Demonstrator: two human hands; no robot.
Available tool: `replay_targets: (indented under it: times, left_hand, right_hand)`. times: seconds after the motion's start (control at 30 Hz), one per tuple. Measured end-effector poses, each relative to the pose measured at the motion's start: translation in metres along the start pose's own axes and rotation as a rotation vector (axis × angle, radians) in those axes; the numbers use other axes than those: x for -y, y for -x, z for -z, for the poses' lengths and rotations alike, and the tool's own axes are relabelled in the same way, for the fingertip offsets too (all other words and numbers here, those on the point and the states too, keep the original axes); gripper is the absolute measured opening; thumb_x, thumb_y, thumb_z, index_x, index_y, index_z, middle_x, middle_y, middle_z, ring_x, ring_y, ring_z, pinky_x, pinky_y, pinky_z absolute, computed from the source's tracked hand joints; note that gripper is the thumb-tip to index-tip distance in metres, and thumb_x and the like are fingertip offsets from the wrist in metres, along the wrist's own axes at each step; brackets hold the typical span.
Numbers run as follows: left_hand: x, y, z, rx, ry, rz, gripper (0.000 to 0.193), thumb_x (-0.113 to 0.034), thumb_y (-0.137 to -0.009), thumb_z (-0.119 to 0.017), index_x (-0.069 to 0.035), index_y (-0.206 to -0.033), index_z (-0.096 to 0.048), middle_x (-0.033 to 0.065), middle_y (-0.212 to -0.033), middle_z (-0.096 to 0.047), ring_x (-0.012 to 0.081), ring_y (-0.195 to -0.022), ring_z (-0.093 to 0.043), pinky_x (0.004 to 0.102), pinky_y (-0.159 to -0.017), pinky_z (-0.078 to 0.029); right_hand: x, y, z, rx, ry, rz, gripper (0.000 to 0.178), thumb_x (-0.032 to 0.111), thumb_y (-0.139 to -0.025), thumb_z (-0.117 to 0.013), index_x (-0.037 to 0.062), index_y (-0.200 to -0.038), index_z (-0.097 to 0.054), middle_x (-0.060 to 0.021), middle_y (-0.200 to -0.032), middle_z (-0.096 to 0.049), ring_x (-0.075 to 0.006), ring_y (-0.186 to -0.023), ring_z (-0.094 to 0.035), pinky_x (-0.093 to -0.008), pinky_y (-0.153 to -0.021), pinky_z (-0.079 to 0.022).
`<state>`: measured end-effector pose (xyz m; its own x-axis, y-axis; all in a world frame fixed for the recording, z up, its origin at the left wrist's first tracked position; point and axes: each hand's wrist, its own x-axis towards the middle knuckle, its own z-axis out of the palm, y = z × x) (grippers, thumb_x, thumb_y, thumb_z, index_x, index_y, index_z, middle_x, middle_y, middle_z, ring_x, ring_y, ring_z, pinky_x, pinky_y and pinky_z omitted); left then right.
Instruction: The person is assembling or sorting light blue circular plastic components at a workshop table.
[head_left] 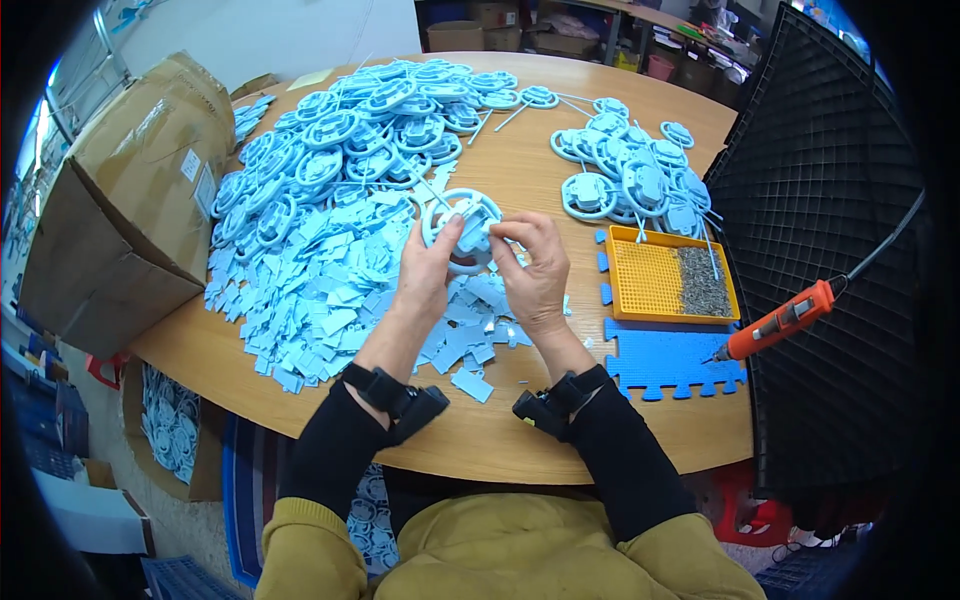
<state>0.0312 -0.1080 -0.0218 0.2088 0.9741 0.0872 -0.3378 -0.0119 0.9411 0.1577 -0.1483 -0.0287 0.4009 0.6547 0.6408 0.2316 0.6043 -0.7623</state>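
Above the middle of the table my left hand [430, 260] grips a light-blue plastic ring part [436, 222] with a boxy housing in its centre and a thin rod. The thumb lies over the housing. My right hand [535, 268] has thumb and forefinger pinched at the right side of the housing; whether a small piece is between them I cannot make out. Under and left of the hands spreads a heap of flat light-blue plastic plates [325, 290]. Behind it rises a large pile of similar ring parts [335, 135].
A smaller group of ring parts [640, 180] lies at the right rear. Near it are a yellow tray [640, 285] of small metal screws, a blue foam mat [660, 362] and an orange electric screwdriver [780, 322]. A cardboard box [130, 200] stands left; a black ribbed panel [830, 220] borders the right.
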Motion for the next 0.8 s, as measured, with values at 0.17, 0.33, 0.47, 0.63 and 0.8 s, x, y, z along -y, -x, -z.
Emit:
replay_targets:
  times: [0.17,0.33,0.47,0.63,0.8]
  left_hand:
    - [0.007,0.019,0.000,0.000,0.300,0.119,0.034,-0.022,-0.090,-0.063,-0.012,-0.117,-0.045,0.0037,-0.102,-0.059,0.0151,-0.088,-0.062,0.0315,-0.064,-0.054]
    - [0.007,0.024,0.008,0.051,0.307,0.109,0.035,-0.017,-0.089,-0.064,-0.010,-0.118,-0.046,0.0038,-0.105,-0.059,0.0147,-0.090,-0.062,0.0312,-0.069,-0.055]
    - [0.010,0.033,0.002,0.090,0.258,0.148,0.042,-0.018,-0.090,-0.061,-0.009,-0.128,-0.045,0.0058,-0.118,-0.057,0.0186,-0.104,-0.059,0.0373,-0.082,-0.054]
    - [0.009,0.037,0.009,0.093,0.116,0.123,0.049,-0.020,-0.087,-0.065,-0.005,-0.128,-0.044,0.0083,-0.115,-0.058,0.0196,-0.099,-0.062,0.0340,-0.078,-0.056]
    - [-0.008,0.043,0.005,0.132,-0.204,0.008,0.054,-0.017,-0.081,-0.072,-0.002,-0.125,-0.044,0.0090,-0.109,-0.059,0.0161,-0.094,-0.061,0.0305,-0.074,-0.055]
  right_hand:
    - [0.001,0.010,-0.004,0.138,0.322,0.260,0.015,-0.002,-0.075,-0.068,0.0039,-0.089,-0.066,-0.0085,-0.095,-0.061,-0.0252,-0.093,-0.061,-0.0339,-0.078,-0.050]
    - [0.012,0.018,0.003,0.288,0.268,0.207,0.018,0.003,-0.078,-0.064,0.0036,-0.096,-0.061,-0.0099,-0.107,-0.064,-0.0291,-0.111,-0.057,-0.0387,-0.099,-0.042]
    - [0.001,0.020,0.007,0.165,-0.298,-0.175,0.031,0.008,-0.086,-0.059,0.0004,-0.115,-0.049,-0.0199,-0.126,-0.054,-0.0276,-0.120,-0.052,-0.0359,-0.102,-0.039]
    - [-0.015,0.007,0.020,0.302,-0.377,-0.660,0.055,0.026,-0.086,-0.069,-0.0017,-0.127,-0.045,-0.0152,-0.115,-0.058,-0.0199,-0.109,-0.056,-0.0321,-0.090,-0.046]
    - [-0.009,0.007,0.029,0.354,-0.443,-0.892,0.054,0.032,-0.087,-0.068,0.0006,-0.125,-0.047,-0.0069,-0.102,-0.063,-0.0121,-0.089,-0.060,-0.0283,-0.074,-0.049]
